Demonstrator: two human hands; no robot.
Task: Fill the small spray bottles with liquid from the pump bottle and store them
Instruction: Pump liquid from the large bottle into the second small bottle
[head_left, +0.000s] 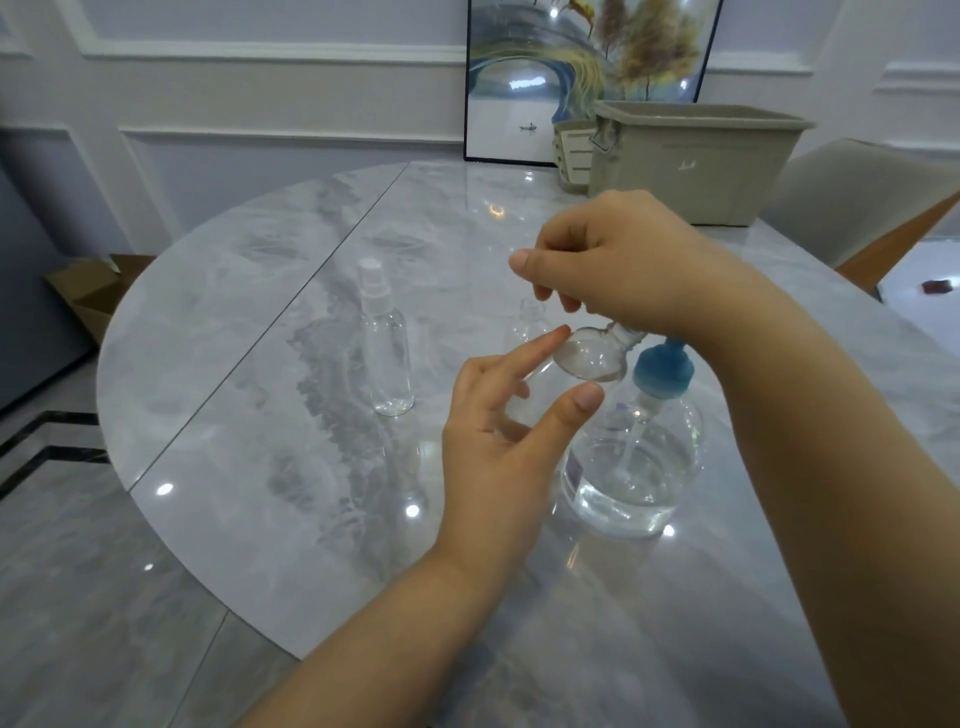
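A: How much room do you have around your hands?

B: The marble table (270, 467) is bare to your left, out to its curved edge, where a dark seam crosses the top. Your right forearm lies over the near right part of the table.

A: What are your hands doing?

B: Your right hand (623, 265) grips the neck end of a small clear bottle (592, 356), fingers curled over its top. The bottle is lifted off the table and tilted, its round bottom toward you. Your left hand (498, 441) is spread wide, fingertip and thumb just at the bottle's base; you cannot tell whether they touch it.

A: And the other bottles?

B: The pump bottle (634, 457) stands just under your right wrist, blue pump on top, clear liquid in its lower part. A capped spray bottle (387, 348) stands upright well to the left, looking nearly empty. Another small bottle (527, 322) shows faintly behind your left fingers.

A: And the far side?

B: A beige bin (696, 161) sits at the table's far edge with a small basket (571, 150) beside it and a framed picture (524, 78) leaning on the panelled wall. A chair (862, 192) stands to the right, a cardboard box (88, 296) on the floor to the left.
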